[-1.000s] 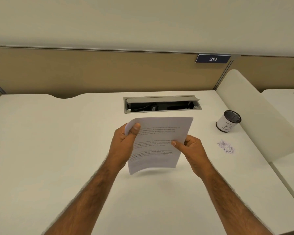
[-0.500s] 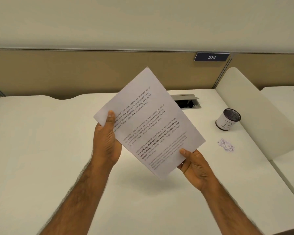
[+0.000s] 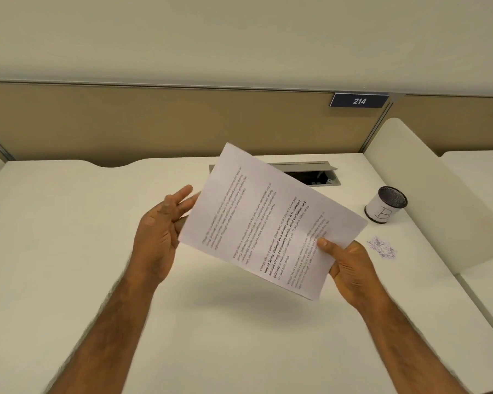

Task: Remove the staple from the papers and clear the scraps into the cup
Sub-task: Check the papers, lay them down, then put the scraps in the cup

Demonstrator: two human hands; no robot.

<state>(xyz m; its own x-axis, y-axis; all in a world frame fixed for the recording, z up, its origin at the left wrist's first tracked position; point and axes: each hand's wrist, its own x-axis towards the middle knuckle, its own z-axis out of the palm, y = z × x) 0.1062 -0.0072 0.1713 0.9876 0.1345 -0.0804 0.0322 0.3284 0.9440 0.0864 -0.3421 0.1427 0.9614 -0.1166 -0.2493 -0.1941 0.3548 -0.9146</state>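
Left hand just let go of the corner it pinched; fingers now straight by the papers' left edge. One sheaf, airborne, pinched only by right hand. Staple not visible, so probably regripping to find it. Right of grip: one scrap pile, one cup beyond.

A white worktop carries a recessed grey cable hatch with its lid raised. A tan partition panel stands along the rear edge and bears a dark number plate marked 214. A white side divider stands at the right.
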